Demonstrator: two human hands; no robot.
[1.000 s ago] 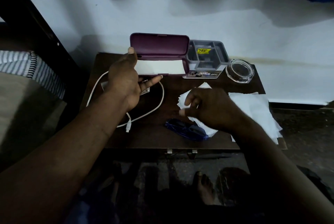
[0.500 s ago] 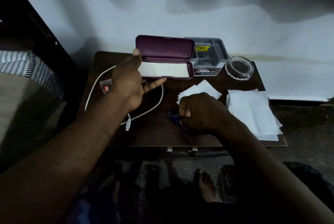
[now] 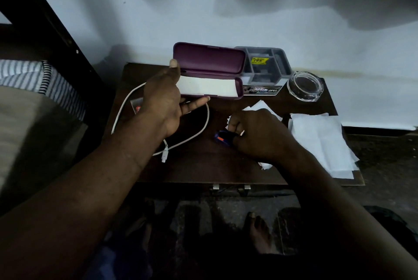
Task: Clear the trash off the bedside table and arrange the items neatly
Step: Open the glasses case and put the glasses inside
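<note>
A dark wooden bedside table (image 3: pixel 199 166) stands against a white wall. An open purple glasses case (image 3: pixel 210 62) with a white cloth inside sits at the back. My left hand (image 3: pixel 165 101) grips the case's left end, thumb on the back, forefinger along the front. My right hand (image 3: pixel 260 135) is closed on a small blue object with an orange spot (image 3: pixel 220 138) in the table's middle, on top of crumpled white paper (image 3: pixel 260 106). A white cable (image 3: pixel 199 130) loops under my left wrist.
A grey compartment tray (image 3: pixel 267 67) and a glass ashtray (image 3: pixel 305 86) sit at the back right. Flat white tissues (image 3: pixel 321 141) overhang the right edge. A small red-marked packet (image 3: pixel 136 108) lies at the left. A striped bed (image 3: pixel 34 78) is left; my bare feet are below.
My right hand slid left from the white paper onto the blue object and closed on it. My left hand stayed on the case.
</note>
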